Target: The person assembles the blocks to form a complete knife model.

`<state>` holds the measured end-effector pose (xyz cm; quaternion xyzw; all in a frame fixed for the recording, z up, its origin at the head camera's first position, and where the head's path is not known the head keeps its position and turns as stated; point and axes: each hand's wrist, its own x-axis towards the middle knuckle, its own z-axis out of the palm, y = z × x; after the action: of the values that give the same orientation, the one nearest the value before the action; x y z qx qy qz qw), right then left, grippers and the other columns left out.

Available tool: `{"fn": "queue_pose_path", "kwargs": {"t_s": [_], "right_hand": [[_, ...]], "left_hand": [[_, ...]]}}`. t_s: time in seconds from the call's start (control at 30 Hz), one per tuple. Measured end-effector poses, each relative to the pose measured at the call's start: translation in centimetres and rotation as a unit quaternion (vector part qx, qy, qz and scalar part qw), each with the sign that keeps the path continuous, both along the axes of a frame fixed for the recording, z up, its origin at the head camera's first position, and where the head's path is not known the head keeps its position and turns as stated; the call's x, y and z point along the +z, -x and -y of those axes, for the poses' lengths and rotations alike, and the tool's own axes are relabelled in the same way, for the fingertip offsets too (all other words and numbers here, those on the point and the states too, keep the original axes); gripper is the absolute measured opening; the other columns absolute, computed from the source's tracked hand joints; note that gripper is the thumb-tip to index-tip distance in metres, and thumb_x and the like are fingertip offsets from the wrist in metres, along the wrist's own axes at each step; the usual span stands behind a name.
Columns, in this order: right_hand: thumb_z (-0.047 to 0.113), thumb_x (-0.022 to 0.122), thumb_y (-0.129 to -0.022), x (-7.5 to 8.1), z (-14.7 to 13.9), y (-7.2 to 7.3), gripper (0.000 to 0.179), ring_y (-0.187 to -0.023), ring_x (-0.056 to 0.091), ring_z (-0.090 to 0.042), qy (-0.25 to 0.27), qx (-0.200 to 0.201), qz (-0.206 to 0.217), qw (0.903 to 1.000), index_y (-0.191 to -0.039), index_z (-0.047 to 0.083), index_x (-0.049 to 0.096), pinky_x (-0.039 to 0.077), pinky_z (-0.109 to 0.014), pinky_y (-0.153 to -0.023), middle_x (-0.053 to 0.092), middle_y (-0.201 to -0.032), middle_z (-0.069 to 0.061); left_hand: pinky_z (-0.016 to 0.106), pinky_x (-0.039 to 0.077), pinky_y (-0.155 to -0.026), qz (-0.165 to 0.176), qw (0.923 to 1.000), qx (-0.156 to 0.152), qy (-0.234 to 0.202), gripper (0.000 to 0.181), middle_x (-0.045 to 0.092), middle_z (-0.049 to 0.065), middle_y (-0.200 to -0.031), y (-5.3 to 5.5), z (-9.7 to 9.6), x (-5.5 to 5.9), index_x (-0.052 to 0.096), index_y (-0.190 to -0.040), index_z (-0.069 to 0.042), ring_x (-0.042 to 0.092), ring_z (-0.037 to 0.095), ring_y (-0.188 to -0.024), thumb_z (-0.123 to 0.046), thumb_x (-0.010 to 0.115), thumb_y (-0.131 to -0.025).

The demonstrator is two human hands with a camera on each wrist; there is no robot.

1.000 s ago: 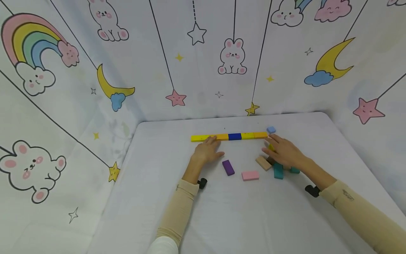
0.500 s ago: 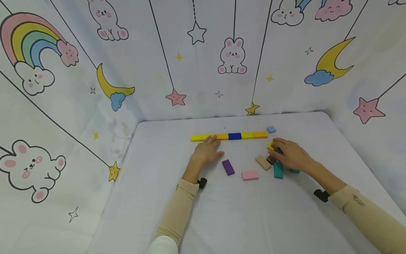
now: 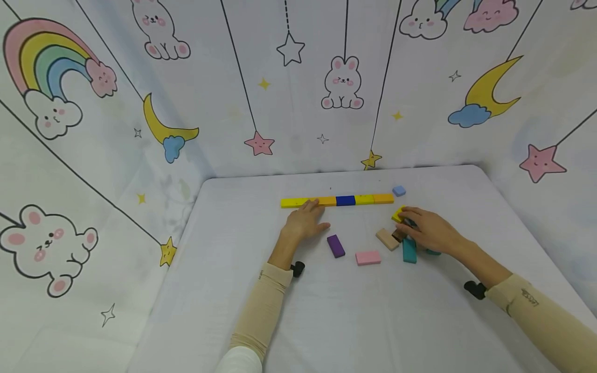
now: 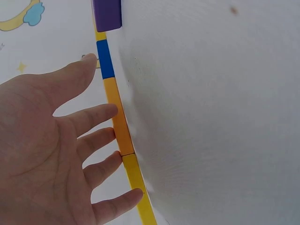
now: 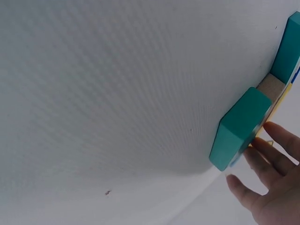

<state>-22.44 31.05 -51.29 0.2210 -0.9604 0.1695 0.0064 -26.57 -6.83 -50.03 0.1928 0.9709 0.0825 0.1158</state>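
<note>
Yellow, orange and blue blocks stand end to end in a straight row (image 3: 345,200) toward the back of the table. My left hand (image 3: 304,221) lies flat with fingers spread, their tips along the row's near side at an orange block (image 4: 123,124) and a yellow one (image 4: 138,180). To the right, my right hand (image 3: 431,228) hovers low over a loose cluster, fingers loosely bent. Its fingertips are at a loose yellow block (image 3: 398,213), with a dark block (image 3: 410,223) partly hidden under the hand. In the right wrist view, a teal block (image 5: 241,122) is close to the fingers.
Near the right hand are a tan block (image 3: 387,239), a brown block (image 3: 398,235) and a teal block (image 3: 409,250). Purple (image 3: 336,246) and pink (image 3: 368,258) blocks lie nearer the front. A light blue block (image 3: 398,190) sits beyond the row's right end.
My right hand has drawn back to the right from the row's end to the loose yellow block, which shows more now. The left hand and the row have stayed put.
</note>
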Motion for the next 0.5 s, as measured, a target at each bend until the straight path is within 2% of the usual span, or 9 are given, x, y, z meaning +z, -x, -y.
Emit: {"fn": "queue_pose_path", "kwargs": {"t_s": [0.5], "right_hand": [[0.04,0.063,-0.106,-0.2,1.1,-0.3,0.054,-0.133,0.055,-0.048,0.007,0.0,0.011,0.9999,-0.141,-0.001,0.06,0.046,-0.065,-0.107,0.057,-0.146,-0.028]], "left_hand": [[0.054,0.033,-0.123,-0.002,1.0,0.003,0.004,0.069,0.022,0.001,-0.174,0.0,0.0,-0.1,0.04,-0.162,-0.021,0.019,0.025,-0.16,-0.057,0.053,-0.105]]}}
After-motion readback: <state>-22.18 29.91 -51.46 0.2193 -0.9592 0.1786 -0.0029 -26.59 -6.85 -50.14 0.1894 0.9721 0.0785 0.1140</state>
